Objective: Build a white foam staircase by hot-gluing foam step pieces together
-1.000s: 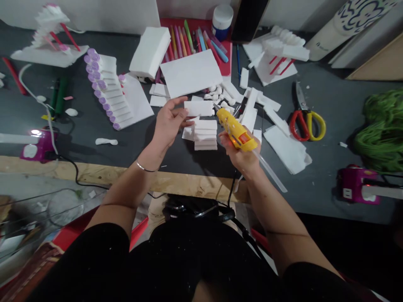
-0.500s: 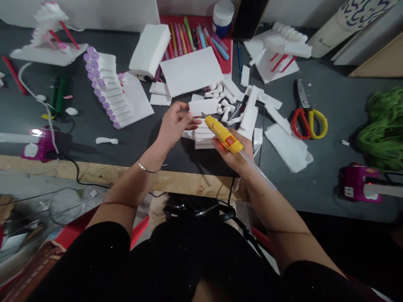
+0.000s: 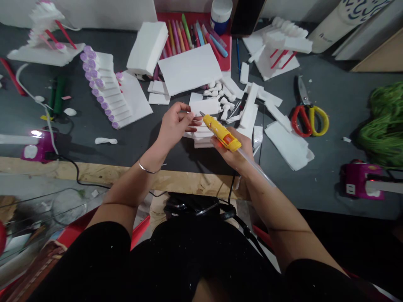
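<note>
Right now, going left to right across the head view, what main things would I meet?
Left purple socket block, white stair model edged with purple discs, left hand, yellow hot glue gun, scissors with red and yellow handles, green yarn bundle.

- One glue gun (image 3: 222,133) and one held white card (image 3: 209,105) are counted;
- three foam models are seen: one stair model (image 3: 111,90), one left model (image 3: 47,53), one right model (image 3: 291,43); three red posts (image 3: 278,60) are shown on the last;
- two purple boxes (image 3: 362,180) are counted, one at each side;
- one pair of scissors (image 3: 307,103), one jar (image 3: 221,16), one bottle (image 3: 336,25) and one bundle of yarn (image 3: 382,128) are seen;
- at least nine pens (image 3: 188,31) are shown;
- loose white pieces (image 3: 250,105) are too overlapped to be counted
</note>
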Tool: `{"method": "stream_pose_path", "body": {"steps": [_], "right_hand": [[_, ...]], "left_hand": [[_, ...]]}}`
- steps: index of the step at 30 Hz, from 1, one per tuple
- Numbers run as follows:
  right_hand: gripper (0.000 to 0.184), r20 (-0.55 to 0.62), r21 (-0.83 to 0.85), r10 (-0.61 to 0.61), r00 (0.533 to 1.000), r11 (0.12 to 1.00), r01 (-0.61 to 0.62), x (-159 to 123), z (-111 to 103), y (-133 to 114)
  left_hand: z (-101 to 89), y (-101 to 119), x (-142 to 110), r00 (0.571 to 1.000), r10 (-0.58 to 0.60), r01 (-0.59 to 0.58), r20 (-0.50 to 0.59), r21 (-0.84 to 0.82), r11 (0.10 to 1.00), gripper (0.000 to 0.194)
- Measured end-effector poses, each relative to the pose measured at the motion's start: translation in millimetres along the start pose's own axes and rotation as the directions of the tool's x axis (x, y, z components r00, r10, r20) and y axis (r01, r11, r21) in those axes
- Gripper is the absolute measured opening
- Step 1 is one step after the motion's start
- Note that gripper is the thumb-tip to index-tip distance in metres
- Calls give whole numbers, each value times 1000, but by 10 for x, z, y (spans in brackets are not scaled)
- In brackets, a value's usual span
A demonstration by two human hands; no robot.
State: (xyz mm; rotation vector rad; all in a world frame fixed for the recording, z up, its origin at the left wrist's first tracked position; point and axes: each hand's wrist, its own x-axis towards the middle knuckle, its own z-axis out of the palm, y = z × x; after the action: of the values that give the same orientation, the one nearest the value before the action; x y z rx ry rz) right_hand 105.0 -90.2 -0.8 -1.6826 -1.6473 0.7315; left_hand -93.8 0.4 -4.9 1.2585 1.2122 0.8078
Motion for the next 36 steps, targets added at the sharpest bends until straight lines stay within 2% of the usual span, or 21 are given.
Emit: {"method": "stream_pose_path", "body": {"steps": [5, 9, 13, 16, 19, 21, 23, 27, 32, 36], "right_hand": [[30, -78, -8, 17, 997, 1000, -18, 17, -93, 41], [28, 9, 3, 53, 999, 999, -53, 41, -174, 75], [29, 80, -33, 74, 994, 997, -71, 55, -215, 45], [27, 69, -46, 95, 993, 995, -92, 60, -209, 37], [27, 52, -43, 90, 995, 995, -88, 64, -194, 61], [27, 64, -21, 74, 995, 997, -73, 64, -190, 75], [24, 80, -5, 58, 995, 998, -58, 63, -192, 75], [24, 84, -9, 50, 995, 999, -50, 62, -199, 57], [26, 98, -13, 42, 994, 999, -41, 55, -184, 69], [28, 103, -10, 65, 993, 998, -64, 55, -176, 69]], "left_hand": [[-84, -13, 75, 996, 41, -36, -81, 50, 998, 33], [-187, -42, 156, 982, 85, -62, -168, 136, 989, 38], [-258, -115, 198, 964, 172, -124, -201, 231, 965, 25], [-250, -165, 198, 949, 288, -221, -126, 382, 897, 24], [-222, -194, 197, 924, 382, -325, 27, 583, 745, 22], [-212, -210, 200, 918, 371, -363, 138, 669, 649, 24], [-214, -229, 201, 915, 344, -384, 209, 709, 591, 34], [-228, -264, 198, 905, 310, -420, 290, 722, 550, 49], [-230, -258, 192, 897, 304, -440, 322, 729, 525, 43], [-226, -238, 191, 904, 297, -425, 307, 719, 550, 41]]}}
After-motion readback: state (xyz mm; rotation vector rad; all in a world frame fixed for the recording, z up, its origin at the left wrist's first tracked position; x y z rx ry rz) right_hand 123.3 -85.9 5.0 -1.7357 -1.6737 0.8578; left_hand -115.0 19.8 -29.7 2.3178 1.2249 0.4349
